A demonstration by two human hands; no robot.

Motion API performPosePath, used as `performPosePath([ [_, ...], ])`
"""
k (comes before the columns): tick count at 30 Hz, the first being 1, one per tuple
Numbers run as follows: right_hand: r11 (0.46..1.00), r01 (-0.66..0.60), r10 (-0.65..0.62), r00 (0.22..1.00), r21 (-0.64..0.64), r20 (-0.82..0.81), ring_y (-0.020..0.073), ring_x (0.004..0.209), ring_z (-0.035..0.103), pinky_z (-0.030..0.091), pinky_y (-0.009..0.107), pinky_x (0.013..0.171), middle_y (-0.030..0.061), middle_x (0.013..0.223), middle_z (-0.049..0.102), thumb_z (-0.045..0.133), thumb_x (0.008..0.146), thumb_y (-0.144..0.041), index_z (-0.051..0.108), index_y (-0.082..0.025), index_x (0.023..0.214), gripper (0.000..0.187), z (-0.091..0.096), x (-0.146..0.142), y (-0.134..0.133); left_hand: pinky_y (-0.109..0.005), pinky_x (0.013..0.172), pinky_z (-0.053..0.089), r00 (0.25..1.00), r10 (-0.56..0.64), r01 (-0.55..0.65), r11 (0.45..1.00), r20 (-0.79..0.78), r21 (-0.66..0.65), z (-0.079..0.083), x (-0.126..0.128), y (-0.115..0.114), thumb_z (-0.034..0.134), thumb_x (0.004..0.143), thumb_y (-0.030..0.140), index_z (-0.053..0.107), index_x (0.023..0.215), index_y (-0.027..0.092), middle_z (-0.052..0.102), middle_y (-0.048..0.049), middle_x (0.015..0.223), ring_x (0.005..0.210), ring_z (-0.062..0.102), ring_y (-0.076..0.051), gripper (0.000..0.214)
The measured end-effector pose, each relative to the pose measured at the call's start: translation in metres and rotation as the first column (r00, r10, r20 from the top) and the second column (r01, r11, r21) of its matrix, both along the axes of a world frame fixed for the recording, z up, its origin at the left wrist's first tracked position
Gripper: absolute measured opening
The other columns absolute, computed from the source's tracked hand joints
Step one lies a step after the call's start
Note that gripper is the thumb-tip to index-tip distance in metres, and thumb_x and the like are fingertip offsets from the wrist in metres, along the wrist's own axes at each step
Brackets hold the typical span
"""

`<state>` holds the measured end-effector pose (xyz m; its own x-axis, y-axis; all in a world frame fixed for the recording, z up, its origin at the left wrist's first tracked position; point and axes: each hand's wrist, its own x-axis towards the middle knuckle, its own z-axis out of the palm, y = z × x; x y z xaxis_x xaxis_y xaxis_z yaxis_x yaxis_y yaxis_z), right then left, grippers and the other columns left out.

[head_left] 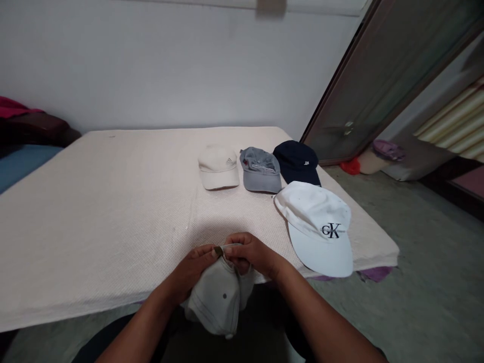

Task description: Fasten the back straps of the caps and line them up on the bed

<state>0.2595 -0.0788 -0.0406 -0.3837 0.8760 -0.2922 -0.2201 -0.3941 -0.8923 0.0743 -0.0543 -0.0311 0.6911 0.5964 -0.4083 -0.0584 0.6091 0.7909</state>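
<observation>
A light grey cap (215, 300) hangs crown down from both hands, just off the front edge of the bed. My left hand (194, 267) pinches its back strap beside a small brass-coloured buckle (218, 250). The strap's other side is gripped by my right hand (251, 252), fingers closed. On the bed beyond lie a cream cap (218, 166) with a small logo, a grey cap (260, 169) and a navy cap (297, 162) in a row. Closer, to the right, a white cap (319, 227) with black letters has its brim over the bed's edge.
The bed (113, 212) has a pale textured cover and meets a white wall (170, 65) at the back. A dark-framed door or panel (348, 101) leans at right, above grey floor (434, 242). Dark and blue items (26, 156) are at far left.
</observation>
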Motion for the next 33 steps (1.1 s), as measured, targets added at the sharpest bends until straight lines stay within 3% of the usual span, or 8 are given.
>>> performPosePath([
  [7,0.993,-0.113,0.111,0.993,-0.04,-0.046,0.0042,0.037,0.035,0.024,0.017,0.036,-0.0068,0.046,0.046,0.066,0.072,-0.028,0.055,-0.014,0.065,0.019,0.001,0.005,0.0,-0.022,0.055,0.037,0.994,-0.105,0.105,0.992,0.002,-0.065,-0.003,-0.003,0.0,0.061,0.081,0.033,0.068,0.078,0.014,0.064,-0.0021,0.069,0.055,0.052,-0.01,0.02],
  [12,0.988,-0.155,0.154,0.985,-0.017,-0.074,0.0041,0.037,0.035,0.024,0.017,0.035,-0.0059,0.048,0.047,0.064,0.075,-0.033,0.056,-0.013,0.067,0.023,0.001,0.004,0.0,-0.024,0.065,0.041,0.994,-0.111,0.112,0.992,0.02,-0.051,0.003,0.0,-0.001,0.06,0.082,0.031,0.07,0.087,0.014,0.068,-0.0058,0.075,0.067,0.058,-0.014,0.021],
  [17,0.998,-0.032,0.031,0.999,0.063,0.007,0.0054,0.039,0.036,0.028,0.018,0.036,-0.0046,0.052,0.048,0.052,0.085,-0.045,0.057,-0.015,0.074,0.033,0.001,0.0,0.0,-0.028,0.071,0.042,0.991,-0.124,0.126,0.992,0.049,-0.027,0.003,-0.001,0.002,0.057,0.083,0.031,0.07,0.089,0.013,0.068,-0.0076,0.081,0.074,0.059,-0.018,0.023],
  [23,0.993,0.029,-0.034,0.999,0.118,0.041,0.0072,0.043,0.043,0.031,0.02,0.04,-0.0015,0.058,0.053,0.043,0.089,-0.047,0.06,-0.014,0.081,0.038,0.003,0.004,0.0,-0.03,0.071,0.044,0.998,0.034,-0.028,0.994,0.056,-0.102,0.001,-0.005,0.005,0.059,0.079,0.029,0.068,0.087,0.011,0.065,-0.0064,0.076,0.072,0.058,-0.018,0.022],
  [27,0.994,0.057,-0.057,0.998,0.091,0.001,0.0061,0.043,0.042,0.028,0.02,0.041,-0.0034,0.056,0.052,0.06,0.079,-0.042,0.055,-0.014,0.072,0.029,0.0,0.008,-0.001,-0.028,0.069,0.045,0.992,0.118,-0.109,0.976,0.04,-0.191,-0.002,-0.006,0.005,0.06,0.078,0.029,0.068,0.084,0.012,0.067,-0.0069,0.077,0.069,0.059,-0.017,0.02],
  [33,0.997,0.032,-0.028,0.998,0.072,-0.059,0.0053,0.043,0.04,0.026,0.02,0.042,-0.0047,0.055,0.052,0.068,0.073,-0.038,0.056,-0.014,0.072,0.027,-0.003,0.006,-0.002,-0.028,0.07,0.046,0.998,0.051,-0.041,0.978,0.046,-0.204,-0.008,-0.002,0.003,0.058,0.079,0.026,0.07,0.086,0.01,0.069,-0.0093,0.079,0.07,0.061,-0.018,0.022],
])
